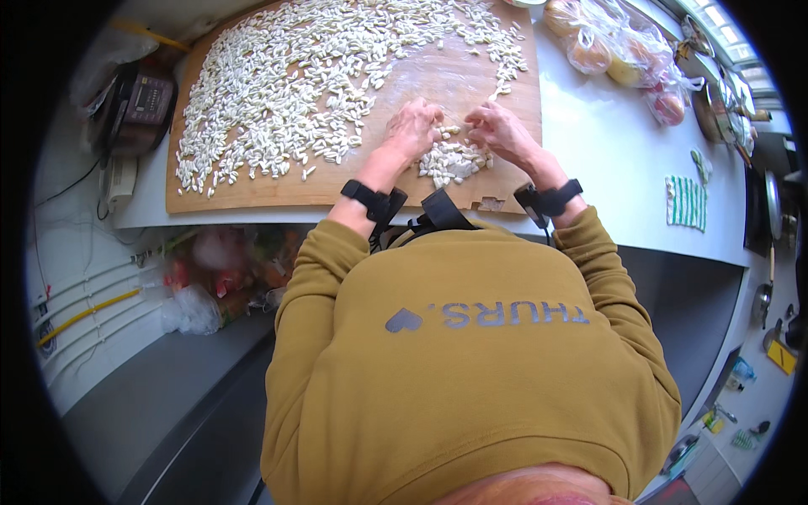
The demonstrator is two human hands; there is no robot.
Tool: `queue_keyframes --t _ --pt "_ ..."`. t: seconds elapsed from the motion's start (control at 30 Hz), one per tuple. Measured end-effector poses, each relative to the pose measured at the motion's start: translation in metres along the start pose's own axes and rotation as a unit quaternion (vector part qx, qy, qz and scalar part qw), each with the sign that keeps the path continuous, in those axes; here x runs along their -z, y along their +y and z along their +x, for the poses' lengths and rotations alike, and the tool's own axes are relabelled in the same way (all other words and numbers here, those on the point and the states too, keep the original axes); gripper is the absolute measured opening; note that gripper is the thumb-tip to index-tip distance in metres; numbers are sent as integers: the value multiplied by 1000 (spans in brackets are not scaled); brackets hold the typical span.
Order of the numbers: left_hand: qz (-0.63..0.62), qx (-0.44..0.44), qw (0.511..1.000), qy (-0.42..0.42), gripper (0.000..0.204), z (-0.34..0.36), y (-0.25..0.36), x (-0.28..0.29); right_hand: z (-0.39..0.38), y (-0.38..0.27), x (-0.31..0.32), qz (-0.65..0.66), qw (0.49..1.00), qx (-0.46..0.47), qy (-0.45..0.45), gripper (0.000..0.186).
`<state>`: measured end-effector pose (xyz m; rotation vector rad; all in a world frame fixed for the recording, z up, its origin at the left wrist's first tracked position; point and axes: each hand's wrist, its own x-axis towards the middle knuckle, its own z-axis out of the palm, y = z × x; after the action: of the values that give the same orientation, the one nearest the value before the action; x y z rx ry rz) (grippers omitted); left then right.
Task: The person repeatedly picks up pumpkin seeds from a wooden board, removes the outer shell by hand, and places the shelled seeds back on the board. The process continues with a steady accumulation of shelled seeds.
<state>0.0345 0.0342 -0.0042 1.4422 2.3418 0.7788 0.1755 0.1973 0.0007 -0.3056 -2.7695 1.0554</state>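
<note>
Many dough pieces (320, 76): small, pale, curled (beyond counting), across the board (252, 189).
Left hand (412, 126): fingers bent on pile (454, 160).
Right hand (498, 128): pinching dough.

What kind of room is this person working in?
Most likely a home kitchen: a wooden board covered with small dough pieces, a white counter, and pans at the right.
</note>
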Motion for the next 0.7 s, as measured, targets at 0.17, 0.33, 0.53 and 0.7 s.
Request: queue_keyframes --t 0.17,0.33,0.53,0.7 --pt "13 58 996 73 13 10 -16 -1 -17 12 27 -15 983 -83 160 15" --pt "28 -29 992 121 18 14 -41 -2 -47 11 25 2 989 -133 66 16" --pt "-37 -67 989 130 25 3 -36 -5 -42 4 8 -69 990 -110 45 10" --pt "-43 -141 980 131 25 0 -2 21 -27 -11 14 159 972 -157 65 8"
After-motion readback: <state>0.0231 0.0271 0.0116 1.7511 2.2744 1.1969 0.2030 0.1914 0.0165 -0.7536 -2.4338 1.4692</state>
